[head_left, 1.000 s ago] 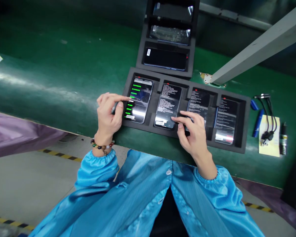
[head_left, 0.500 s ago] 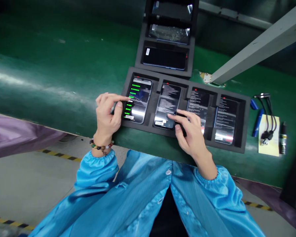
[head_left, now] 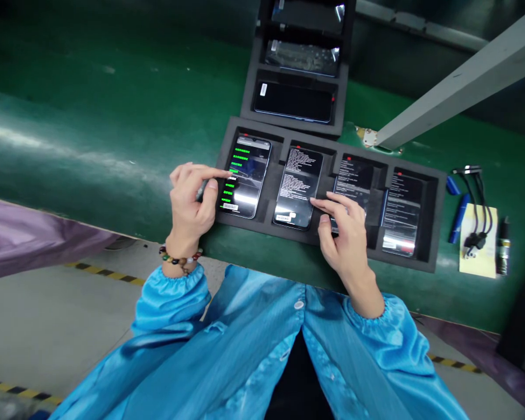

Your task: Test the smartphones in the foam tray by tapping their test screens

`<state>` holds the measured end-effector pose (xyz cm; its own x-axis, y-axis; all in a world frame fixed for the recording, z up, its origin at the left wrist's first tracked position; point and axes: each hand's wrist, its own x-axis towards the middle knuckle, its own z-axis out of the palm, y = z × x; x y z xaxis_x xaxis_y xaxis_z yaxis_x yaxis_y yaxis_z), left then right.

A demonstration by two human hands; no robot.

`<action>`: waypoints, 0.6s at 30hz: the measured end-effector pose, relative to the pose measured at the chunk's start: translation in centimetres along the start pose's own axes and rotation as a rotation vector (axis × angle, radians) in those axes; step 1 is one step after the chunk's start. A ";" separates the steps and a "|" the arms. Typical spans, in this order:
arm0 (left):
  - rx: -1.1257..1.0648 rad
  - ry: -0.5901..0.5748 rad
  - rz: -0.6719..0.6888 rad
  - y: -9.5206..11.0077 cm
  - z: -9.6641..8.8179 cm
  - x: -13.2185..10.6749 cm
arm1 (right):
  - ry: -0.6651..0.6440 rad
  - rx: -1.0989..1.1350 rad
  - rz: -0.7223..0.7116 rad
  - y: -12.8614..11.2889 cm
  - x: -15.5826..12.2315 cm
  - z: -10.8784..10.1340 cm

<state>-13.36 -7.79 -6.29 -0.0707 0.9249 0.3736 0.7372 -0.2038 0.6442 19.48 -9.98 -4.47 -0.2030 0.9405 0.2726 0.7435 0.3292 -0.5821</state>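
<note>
Four-compartment black foam tray [head_left: 266,195] holds smartphones lying face up. My left hand [head_left: 191,198] reaches in from the left, index finger stretched onto the leftmost phone [head_left: 249,181], whose screen lists green lines of text. Its other fingers are curled round a small dark grey thing [head_left: 200,191], mostly hidden. My right hand [head_left: 345,233] has its fingers apart and empty, its index fingertip at the right edge of the second phone [head_left: 298,186], which displays white text. Beneath that hand lies the third phone [head_left: 354,175], partly covered. A fourth phone [head_left: 401,216] rests at the right end.
Behind stands another black foam tray [head_left: 339,125] with several dark-screened phones. A grey metal post [head_left: 455,81] rises at the right. Beside the near tray lie a blue marker [head_left: 459,219], black cables [head_left: 476,216], a yellow note pad [head_left: 485,262] and a dark pen-like tube [head_left: 503,245].
My right hand has drawn back to the right, its fingertip going from the second phone's lower screen to its right edge. My left hand stays in place.
</note>
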 end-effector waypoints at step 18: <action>-0.006 0.005 0.003 0.0 0.0 0.0 | -0.095 0.066 -0.064 -0.1 0.2 -0.6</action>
<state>-13.35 -7.73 -6.30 -0.0716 0.9227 0.3787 0.7332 -0.2087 0.6472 19.73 -9.90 -3.89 -0.3104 0.9200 0.2394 0.6840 0.3910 -0.6159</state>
